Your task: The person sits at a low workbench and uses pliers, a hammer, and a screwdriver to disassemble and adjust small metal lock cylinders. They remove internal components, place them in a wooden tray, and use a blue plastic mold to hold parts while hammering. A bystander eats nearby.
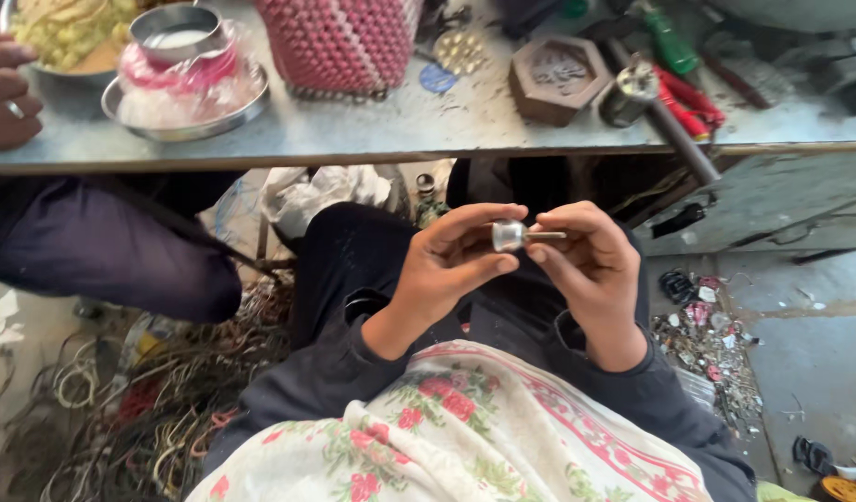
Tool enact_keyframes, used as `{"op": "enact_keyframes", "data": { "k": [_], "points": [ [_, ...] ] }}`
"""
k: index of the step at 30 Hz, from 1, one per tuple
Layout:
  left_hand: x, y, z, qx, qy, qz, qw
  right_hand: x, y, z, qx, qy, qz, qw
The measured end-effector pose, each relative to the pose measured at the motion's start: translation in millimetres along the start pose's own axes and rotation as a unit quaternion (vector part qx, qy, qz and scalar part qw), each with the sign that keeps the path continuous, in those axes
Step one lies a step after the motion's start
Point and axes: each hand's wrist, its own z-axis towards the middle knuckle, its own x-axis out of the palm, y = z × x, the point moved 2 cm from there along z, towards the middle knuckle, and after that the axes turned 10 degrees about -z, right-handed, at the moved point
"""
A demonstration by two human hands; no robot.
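Nearest of all, a floral cloth lay across the lap, cream with red roses. Just above it, both hands met over the knees, well clear of the bench edge. The left hand was curled narrow, thumb and fingertips pinching a small silver metal cap by its round body. The right hand was closed tight too, fingers pinching a thin brass-coloured pin that stuck out of the cap sideways. The two parts were touching, held level between the hands.

That cap looked light, hard and smooth, so likely slippery; the rim or side wall seemed the safest place to take it. The pin looked stiff but slender, probably easy to bend or drop, best held close to the cap.

Down on the floor to the left, a tangle of wires; to the right, a scatter of small scrap bits. Further off, the grey bench carried a steel plate with a pink plastic bag near its left end, a red beaded bag at the middle, a hexagonal wooden block and a green-handled tool towards the right. Another person's hand, wearing a ring, rested at the left corner.
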Motion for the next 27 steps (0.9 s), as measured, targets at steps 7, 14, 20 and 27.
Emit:
{"op": "enact_keyframes", "data": {
  "k": [7,14,20,27],
  "points": [
    [15,-12,1,0.074,0.028,0.089,0.993,7,5,1,-0.021,0.016,0.047,0.999],
    [21,-18,0,0.21,0.03,0.385,0.898,5,-3,-1,0.008,0.002,0.042,0.999],
    [16,-11,-2,0.114,0.018,0.211,0.971,-2,2,6,-0.028,0.022,-0.116,0.993],
    [15,-9,5,0.092,0.016,0.214,0.972,-4,19,20,-0.105,0.053,-0.207,0.971]
  ]
}}
